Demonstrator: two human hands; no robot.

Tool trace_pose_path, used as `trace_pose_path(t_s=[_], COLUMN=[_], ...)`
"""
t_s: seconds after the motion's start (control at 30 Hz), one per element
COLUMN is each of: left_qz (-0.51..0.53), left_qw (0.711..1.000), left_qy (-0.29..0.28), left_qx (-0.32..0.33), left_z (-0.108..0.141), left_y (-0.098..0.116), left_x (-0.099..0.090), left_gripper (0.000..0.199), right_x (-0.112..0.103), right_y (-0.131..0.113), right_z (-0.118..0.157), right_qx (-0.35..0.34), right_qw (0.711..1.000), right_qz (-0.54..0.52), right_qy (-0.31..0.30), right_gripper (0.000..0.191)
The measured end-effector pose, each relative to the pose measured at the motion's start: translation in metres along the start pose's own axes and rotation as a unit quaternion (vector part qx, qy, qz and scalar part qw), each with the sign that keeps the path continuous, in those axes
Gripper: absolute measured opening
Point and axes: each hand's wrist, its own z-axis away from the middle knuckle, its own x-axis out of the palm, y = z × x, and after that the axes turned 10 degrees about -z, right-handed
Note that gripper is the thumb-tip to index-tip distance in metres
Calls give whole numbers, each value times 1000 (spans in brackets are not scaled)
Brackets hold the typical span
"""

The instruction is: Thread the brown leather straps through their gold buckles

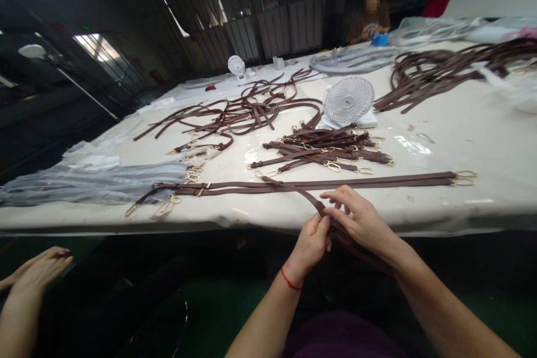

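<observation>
Left hand (311, 245) and right hand (361, 221) pinch a brown leather strap (304, 194) between fingers and thumbs, above a white-covered table (440, 218).

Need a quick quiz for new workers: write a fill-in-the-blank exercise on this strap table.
The left hand has a ____ string at its wrist.
The brown strap held by the right hand ends in ____ metal rings.
Another person's hand reaches in from the ____ side of the view.

Missing words: red, gold, left.
</observation>
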Motion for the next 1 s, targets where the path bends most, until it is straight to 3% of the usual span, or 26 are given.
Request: trace_pose_path(t_s=[0.07, 0.17, 0.33, 0.43, 0.53, 0.67, 0.77, 0.87, 0.93, 1.0], left_qz=[-19, -18, 45, 60, 54, 54, 76, 59, 17, 16], left_qw=[1000, 999, 997, 996, 998, 995, 992, 996, 998, 997], left_qy=[-14, -49, -56, -49, -11, 59, 82, 29, -29, -29], left_qx=[-1, -1, 36, 32, -26, -65, -58, -57, -60, -65], left_z=[3, 9, 21, 26, 28, 26, 24, 21, 19, 16], left_y=[1, 5, 8, 0, -8, -6, -3, -4, -3, 2], left_x=[-2, -1, 9, 13, 15, 17, 17, 12, 4, -11], left_gripper=[39, 43, 59, 48, 32, 26, 28, 28, 23, 17], right_x=[0, 4, 4, 1, 4, 18, 30, 37, 37, 33], right_y=[1, 6, 21, 35, 48, 51, 42, 30, 23, 16], right_z=[-4, -7, -30, -56, -75, -73, -54, -35, -25, -16], right_qx=[16, 28, 49, 53, 72, 112, 148, 217, 250, 246], right_qw=[998, 997, 997, 993, 984, 980, 973, 938, 917, 913], right_qz=[-37, -59, -67, -80, -116, -153, -177, -248, -294, -316], right_qy=[-45, -47, 6, 74, 110, 61, -33, -110, -99, -82], right_gripper=[17, 2, 15, 19, 24, 30, 33, 35, 37, 37])
